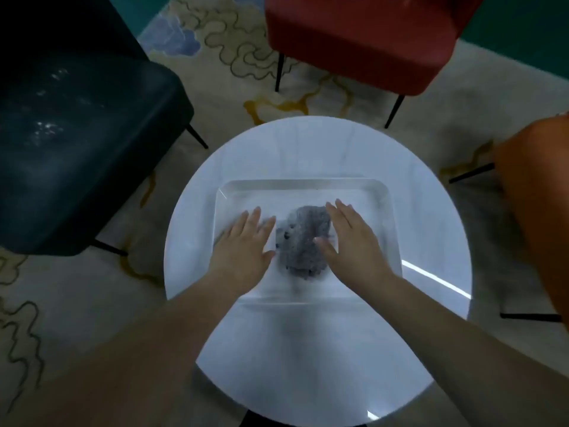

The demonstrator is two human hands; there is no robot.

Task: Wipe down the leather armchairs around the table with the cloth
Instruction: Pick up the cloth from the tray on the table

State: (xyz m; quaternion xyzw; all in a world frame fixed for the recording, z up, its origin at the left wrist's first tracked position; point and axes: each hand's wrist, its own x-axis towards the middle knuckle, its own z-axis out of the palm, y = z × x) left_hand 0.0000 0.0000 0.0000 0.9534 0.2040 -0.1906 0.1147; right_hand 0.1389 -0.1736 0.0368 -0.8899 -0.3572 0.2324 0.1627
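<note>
1 grey cloth lies bunched at the middle of a clear tray on the round white table, low in the frame's centre. Both hands flank it with fingers straight, gripping nothing: the left hand just beside it, the right hand overlapping its right edge, likely poised to gather it. Around the table stand 3 armchairs: the dark chair at upper left, the red chair at top, the orange chair at right, with patterned rug open between them.
</note>
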